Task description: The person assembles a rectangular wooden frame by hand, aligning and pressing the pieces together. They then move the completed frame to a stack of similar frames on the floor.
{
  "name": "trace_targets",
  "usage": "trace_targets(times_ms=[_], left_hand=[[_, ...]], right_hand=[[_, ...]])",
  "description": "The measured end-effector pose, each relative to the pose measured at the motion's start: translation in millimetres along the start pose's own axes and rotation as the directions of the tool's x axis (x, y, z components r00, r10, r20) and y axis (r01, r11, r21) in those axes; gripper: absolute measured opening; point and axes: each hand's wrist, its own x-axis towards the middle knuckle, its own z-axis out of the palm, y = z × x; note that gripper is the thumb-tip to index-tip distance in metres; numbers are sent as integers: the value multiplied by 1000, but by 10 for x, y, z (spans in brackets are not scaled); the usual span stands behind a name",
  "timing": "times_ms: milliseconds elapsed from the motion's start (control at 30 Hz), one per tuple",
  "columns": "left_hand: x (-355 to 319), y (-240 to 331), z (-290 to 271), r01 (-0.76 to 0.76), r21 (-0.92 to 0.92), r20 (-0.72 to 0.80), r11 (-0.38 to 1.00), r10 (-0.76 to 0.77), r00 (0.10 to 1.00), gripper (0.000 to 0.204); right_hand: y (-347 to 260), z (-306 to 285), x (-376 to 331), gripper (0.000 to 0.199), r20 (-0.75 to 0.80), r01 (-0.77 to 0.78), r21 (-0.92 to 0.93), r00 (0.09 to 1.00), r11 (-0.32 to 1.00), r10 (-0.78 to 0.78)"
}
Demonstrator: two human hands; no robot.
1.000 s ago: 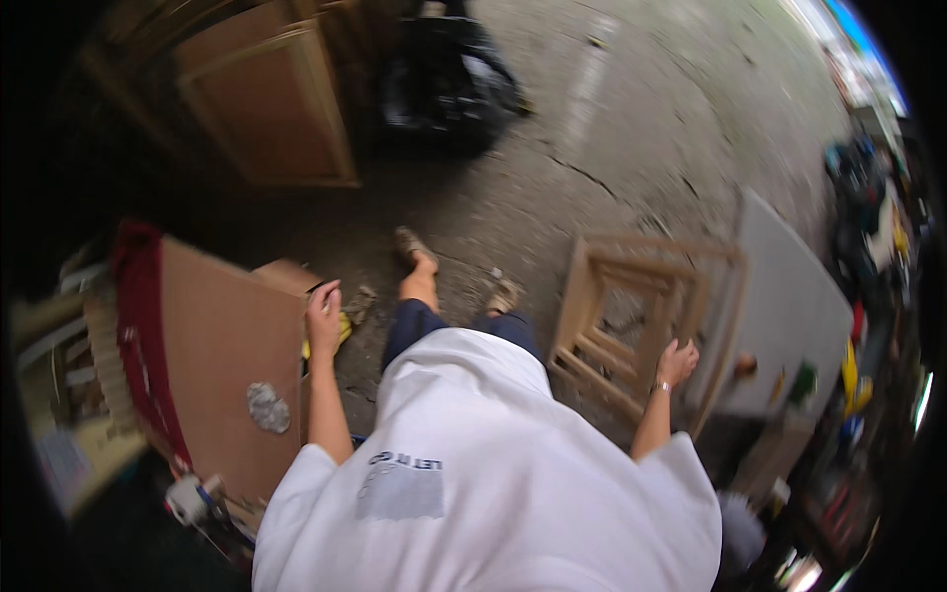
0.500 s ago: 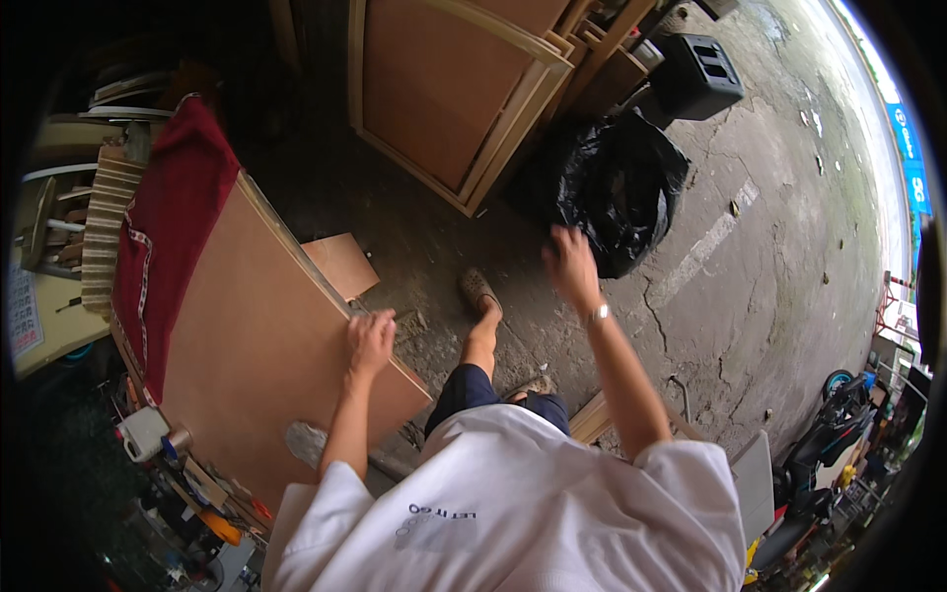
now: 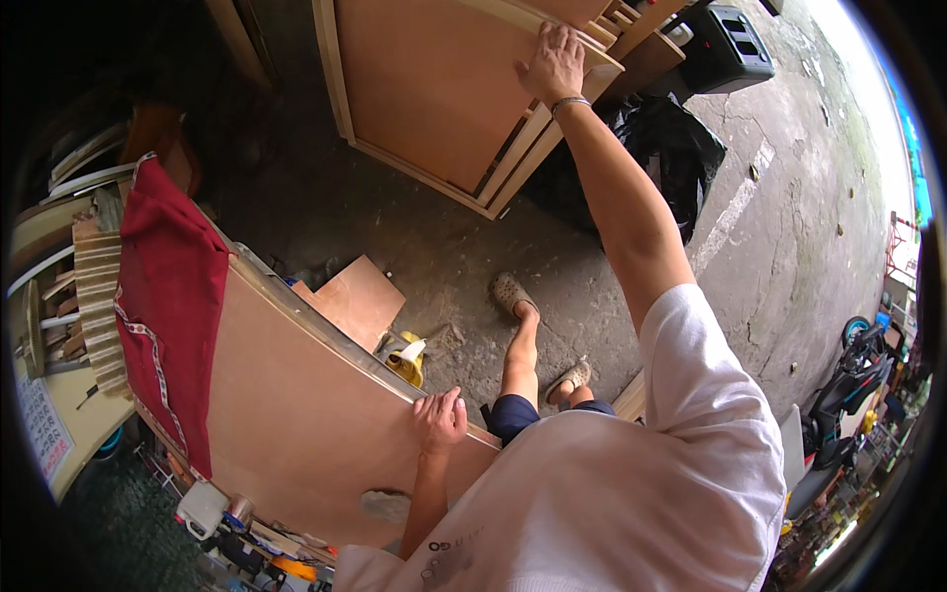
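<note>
My left hand (image 3: 440, 420) rests at the near edge of a plywood tabletop (image 3: 306, 395), its fingers loosely bent and nothing held in them. Ahead, my right arm reaches out with the hand (image 3: 554, 64) over the upper frame of a wooden panel (image 3: 434, 99). Those fingers lie over the pale frame, with the thumb apart on the panel's face. The panel stands upright on the floor, with more wooden frames behind it. A dark red cloth (image 3: 173, 296) drapes over the tabletop's far left end.
A black plastic bag (image 3: 681, 148) stands right of the panel, below a dark box-shaped device (image 3: 730, 49). Plywood offcuts (image 3: 360, 296) and a yellow object (image 3: 406, 363) lie beside the tabletop. Stacked wood (image 3: 64, 316) is at the left; a motorcycle (image 3: 843, 395) is at the right.
My right hand has moved from near the black bag up and forward onto the panel's frame. My left hand stays by the tabletop edge, and my body has leaned forward.
</note>
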Motion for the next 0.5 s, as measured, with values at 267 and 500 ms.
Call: trace_targets(times_ms=[267, 500], left_hand=[[12, -51, -12, -7, -32, -8, 999, 6, 1000, 19], [-41, 13, 54, -129, -32, -123, 991, 124, 985, 15]], right_hand=[[-637, -427, 65, 78, 105, -36, -106, 993, 994, 47], [-1315, -1810, -298, 37, 545, -88, 416, 821, 905, -171]])
